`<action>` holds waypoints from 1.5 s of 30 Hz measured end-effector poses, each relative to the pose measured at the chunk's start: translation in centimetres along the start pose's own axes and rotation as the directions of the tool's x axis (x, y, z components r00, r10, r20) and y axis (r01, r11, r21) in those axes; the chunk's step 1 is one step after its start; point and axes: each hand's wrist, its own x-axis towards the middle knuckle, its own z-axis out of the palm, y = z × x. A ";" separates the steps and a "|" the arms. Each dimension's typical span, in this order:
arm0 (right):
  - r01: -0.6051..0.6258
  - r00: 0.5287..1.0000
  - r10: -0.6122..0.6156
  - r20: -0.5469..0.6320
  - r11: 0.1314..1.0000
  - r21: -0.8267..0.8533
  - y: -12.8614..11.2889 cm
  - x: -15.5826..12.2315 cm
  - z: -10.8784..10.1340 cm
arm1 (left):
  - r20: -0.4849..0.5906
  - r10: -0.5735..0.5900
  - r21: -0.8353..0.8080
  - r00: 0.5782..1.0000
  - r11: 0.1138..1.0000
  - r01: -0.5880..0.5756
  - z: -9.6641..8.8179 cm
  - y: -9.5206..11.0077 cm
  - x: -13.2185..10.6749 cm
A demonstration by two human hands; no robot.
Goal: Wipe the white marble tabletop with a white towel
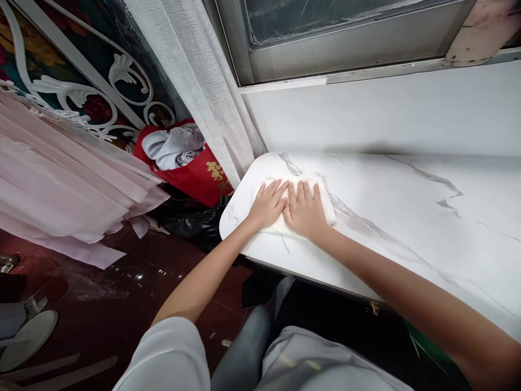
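A white cloth point(326, 203) lies spread on the marble-patterned tabletop point(391, 201), near its rounded left end. My left hand point(266, 206) rests flat on the cloth's left part, fingers stretched out and pointing away from me. Beside it, my right hand point(305, 212) presses flat on the middle and right of the same cloth, its fingers spread. The two hands nearly meet at the thumbs. Their palms hide much of the cloth.
A window frame point(350, 54) and white wall point(382, 119) stand behind the table. Left of it hang a pale curtain point(203, 70) and a red bag point(191, 176) stuffed with light fabric. A pink draped cloth point(69, 174) hangs farther left, above the dark red floor point(163, 288).
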 end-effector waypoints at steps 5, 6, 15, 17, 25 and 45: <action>0.040 0.999 -0.040 0.009 0.999 0.018 -2.4 -4.2 -1.8 | 0.016 -0.021 -0.014 1.000 1.000 0.021 -0.2 1.2 -5.3; 0.050 0.999 -0.050 0.007 0.998 0.026 -2.8 -4.9 -2.1 | 0.016 -0.029 -0.017 0.999 0.999 0.029 -0.3 1.4 -6.2; 0.048 0.997 -0.053 0.049 0.995 0.091 -4.6 -5.9 -2.9 | 0.035 -0.051 -0.047 0.998 0.997 0.053 -1.2 1.3 -8.9; 0.050 0.996 -0.057 0.068 0.994 0.100 -4.6 -4.9 -2.7 | 0.027 -0.062 -0.040 0.998 0.997 0.063 -1.1 0.5 -8.2; -0.054 0.991 0.035 0.131 0.989 0.141 -4.2 3.8 0.1 | 0.012 -0.048 -0.004 0.999 0.999 0.048 -1.2 -5.2 -0.4; -0.195 0.981 0.186 0.058 0.949 0.248 -1.2 17.5 5.5 | -0.007 -0.012 -0.119 1.000 0.993 0.011 -1.3 -13.3 13.8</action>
